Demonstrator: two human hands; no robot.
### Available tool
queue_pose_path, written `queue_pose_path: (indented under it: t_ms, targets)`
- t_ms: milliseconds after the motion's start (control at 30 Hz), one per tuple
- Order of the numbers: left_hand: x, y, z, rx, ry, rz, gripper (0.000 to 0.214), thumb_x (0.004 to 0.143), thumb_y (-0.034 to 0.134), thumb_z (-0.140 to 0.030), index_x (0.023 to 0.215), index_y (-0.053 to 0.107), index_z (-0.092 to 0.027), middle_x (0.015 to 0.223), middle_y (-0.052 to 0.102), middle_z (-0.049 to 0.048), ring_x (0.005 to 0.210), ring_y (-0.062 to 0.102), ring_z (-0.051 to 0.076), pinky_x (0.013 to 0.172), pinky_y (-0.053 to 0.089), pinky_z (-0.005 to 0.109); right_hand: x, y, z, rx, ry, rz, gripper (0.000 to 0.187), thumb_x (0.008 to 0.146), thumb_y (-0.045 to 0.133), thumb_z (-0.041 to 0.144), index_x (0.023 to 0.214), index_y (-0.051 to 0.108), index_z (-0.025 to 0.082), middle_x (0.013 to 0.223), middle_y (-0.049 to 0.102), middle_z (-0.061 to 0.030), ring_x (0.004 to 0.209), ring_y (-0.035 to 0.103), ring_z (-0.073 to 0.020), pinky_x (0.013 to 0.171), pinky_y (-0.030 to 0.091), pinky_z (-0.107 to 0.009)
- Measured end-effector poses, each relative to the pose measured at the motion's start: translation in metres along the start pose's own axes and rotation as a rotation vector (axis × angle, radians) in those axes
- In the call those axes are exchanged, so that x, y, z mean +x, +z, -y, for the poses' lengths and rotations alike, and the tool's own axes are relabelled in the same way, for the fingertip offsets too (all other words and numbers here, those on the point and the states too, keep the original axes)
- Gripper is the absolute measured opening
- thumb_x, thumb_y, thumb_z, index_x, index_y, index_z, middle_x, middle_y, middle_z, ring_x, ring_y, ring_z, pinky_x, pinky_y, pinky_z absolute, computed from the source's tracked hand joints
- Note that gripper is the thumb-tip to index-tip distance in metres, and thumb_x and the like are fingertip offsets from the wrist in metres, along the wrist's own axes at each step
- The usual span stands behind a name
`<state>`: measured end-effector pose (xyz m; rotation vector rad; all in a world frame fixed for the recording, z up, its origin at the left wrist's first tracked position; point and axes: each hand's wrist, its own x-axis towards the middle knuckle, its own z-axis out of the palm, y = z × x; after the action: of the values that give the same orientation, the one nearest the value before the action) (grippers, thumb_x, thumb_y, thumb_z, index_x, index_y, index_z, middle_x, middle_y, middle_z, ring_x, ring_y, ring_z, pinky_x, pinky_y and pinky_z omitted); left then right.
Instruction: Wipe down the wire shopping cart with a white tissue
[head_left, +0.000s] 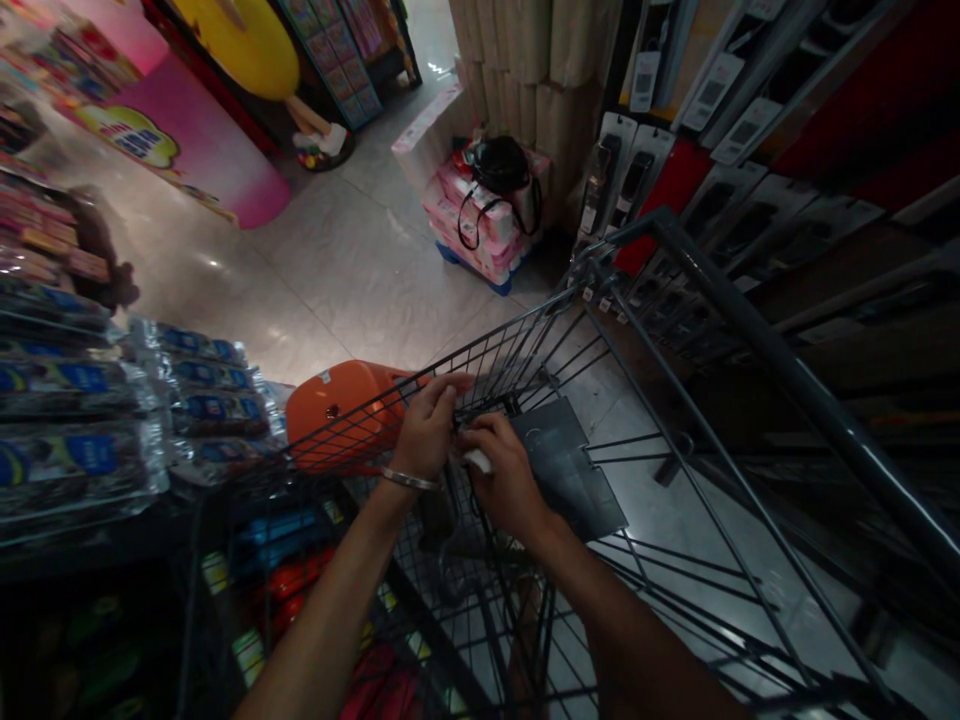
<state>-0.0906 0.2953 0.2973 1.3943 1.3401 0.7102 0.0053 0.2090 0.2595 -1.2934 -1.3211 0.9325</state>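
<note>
Wire cart (750, 330) wall in the curled left hand (427, 430), right hand (506, 482) closed on a small white object (478, 461).

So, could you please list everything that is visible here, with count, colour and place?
shopping cart: one, dark wire, centre and right
grey flap: one, grey, inside the cart, beside the right hand
orange plastic part: one, orange, against the cart's left side
small white item: one, white, under the right hand's fingers
wrapped packs: many, blue labels, shelf at left
pink packs: one stack, pink, on the floor beyond the cart
black bag: one, black, on top of the pink packs
pink display stand: one, pink, upper left
carded goods: many, dark, hanging at right
bracelet: one, silver, left wrist
left hand: one, fingers on the cart's wire
right hand: one, grip on the small white item
</note>
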Motion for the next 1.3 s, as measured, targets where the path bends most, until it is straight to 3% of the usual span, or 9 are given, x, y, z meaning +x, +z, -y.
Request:
queue_pose_path:
  t_ms: [167,433,567,700,900,1000,1067,1167,1300]
  targets:
    - [-0.001,0.001,0.001,-0.053,-0.046,-0.021,0.032,0.078,0.05,-0.039,0.097,0.064,-0.017,0.097,0.067,0.0062,0.094,0.062,0.02,0.083,0.051,0.034,0.021,0.009,-0.006,0.025,-0.033,-0.032,0.03,0.073,0.05,0.004,0.095,0.066,0.018,0.103,0.054,-0.0071,0.098,0.054,-0.0167,0.086,0.047,-0.029]
    - [-0.002,0.004,0.0,-0.054,0.0,-0.093,0.029,0.077,0.05,-0.037,0.091,0.064,-0.016,0.094,0.068,0.0067,0.093,0.062,0.02,0.083,0.05,0.034,0.018,0.019,-0.012,0.085,0.298,-0.292,0.037,0.069,0.046,0.002,0.094,0.07,0.015,0.088,0.059,-0.0049,0.083,0.057,-0.0154,0.076,0.047,-0.026]
    - [-0.003,0.004,0.001,0.015,0.047,-0.14,0.026,0.078,0.046,-0.032,0.089,0.064,-0.017,0.092,0.068,0.0055,0.093,0.062,0.019,0.088,0.049,0.036,0.009,0.01,-0.007,0.097,0.171,-0.153,0.028,0.07,0.05,0.004,0.084,0.07,0.017,0.082,0.057,-0.0031,0.079,0.057,-0.0145,0.071,0.047,-0.025]
    - [-0.004,0.005,0.002,0.047,0.046,-0.156,0.026,0.077,0.046,-0.033,0.088,0.063,-0.017,0.092,0.069,0.0054,0.093,0.063,0.02,0.089,0.048,0.036,-0.024,-0.008,-0.002,0.136,0.092,-0.012,0.025,0.072,0.053,0.006,0.086,0.069,0.018,0.084,0.057,-0.0026,0.078,0.057,-0.0134,0.067,0.045,-0.023]
    - [-0.004,0.005,0.001,0.07,0.044,-0.154,0.029,0.078,0.045,-0.036,0.09,0.064,-0.018,0.094,0.069,0.0054,0.095,0.062,0.02,0.09,0.048,0.036,-0.093,-0.028,0.001,0.11,0.199,0.157,0.025,0.067,0.05,0.002,0.076,0.065,0.02,0.082,0.056,-0.0002,0.075,0.057,-0.0111,0.064,0.043,-0.021]
    - [-0.008,0.0,-0.005,0.125,0.014,-0.134,0.037,0.083,0.045,-0.045,0.099,0.063,-0.017,0.1,0.067,0.0078,0.1,0.061,0.022,0.093,0.046,0.038,-0.109,-0.035,-0.003,0.046,0.325,0.198,0.025,0.061,0.048,-0.001,0.067,0.062,0.019,0.077,0.056,0.001,0.069,0.056,-0.0102,0.059,0.04,-0.02]
    - [-0.019,-0.005,-0.011,0.142,0.003,-0.124,0.048,0.087,0.04,-0.053,0.111,0.059,-0.017,0.113,0.064,0.0096,0.109,0.057,0.023,0.099,0.043,0.04,-0.105,-0.042,-0.007,0.026,0.421,0.137,0.026,0.06,0.047,0.0,0.069,0.063,0.019,0.075,0.058,0.0011,0.068,0.057,-0.011,0.059,0.041,-0.021]
    - [-0.053,-0.01,-0.017,0.144,0.041,-0.143,0.057,0.09,0.032,-0.061,0.126,0.051,-0.021,0.128,0.056,0.0087,0.123,0.048,0.021,0.108,0.036,0.039,-0.08,-0.047,-0.009,0.062,0.524,-0.11,0.027,0.067,0.051,0.007,0.087,0.064,0.019,0.083,0.062,-0.0011,0.077,0.06,-0.0146,0.068,0.047,-0.025]
    - [-0.111,-0.005,-0.014,0.099,0.027,-0.212,0.051,0.091,0.039,-0.055,0.131,0.047,-0.026,0.139,0.048,0.0056,0.13,0.043,0.022,0.112,0.032,0.037,-0.04,-0.031,-0.004,0.146,0.449,-0.281,0.033,0.072,0.054,0.013,0.103,0.061,0.019,0.096,0.061,-0.0036,0.086,0.059,-0.0157,0.073,0.048,-0.026]
